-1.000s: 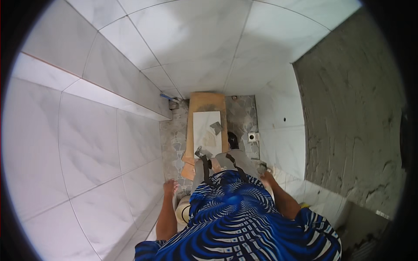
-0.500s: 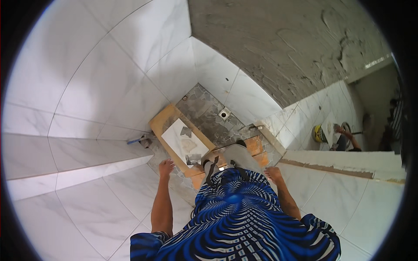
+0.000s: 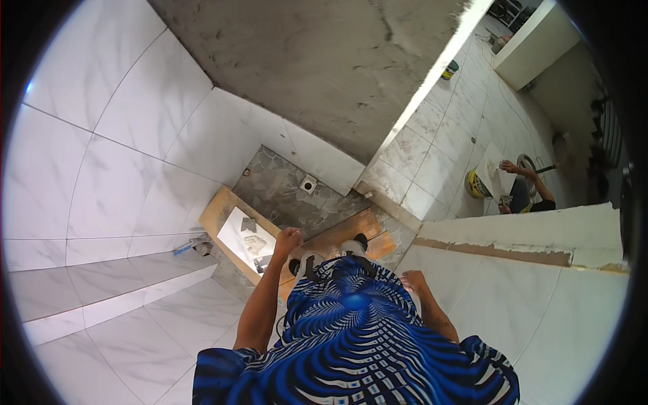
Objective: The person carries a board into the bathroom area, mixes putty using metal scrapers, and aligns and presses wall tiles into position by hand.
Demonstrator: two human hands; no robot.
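Note:
My left hand (image 3: 289, 241) hangs in front of my body with its fingers loosely bent and nothing seen in it. Below and beside it lies a white tile piece (image 3: 233, 228) on a tan board (image 3: 214, 208). A grey trowel blade (image 3: 248, 225) and a patch of pale mortar (image 3: 254, 244) are on the tile. At my right side, my right hand (image 3: 413, 282) hangs near my shirt, fingers loose and empty. My feet stand on orange-brown boards (image 3: 361, 228).
A ledge (image 3: 108, 273) with a blue-handled tool (image 3: 183, 248) beside its end runs along the left. A square drain (image 3: 308, 183) sits in the stone-patterned floor. Beyond the low wall (image 3: 513, 246), another person's hand (image 3: 509, 167) works by a yellow-black bucket (image 3: 476, 183).
My view has swung to the right, showing more of the area beyond the plastered wall. My left hand has moved inward, in front of the board; my right hand remains by my side.

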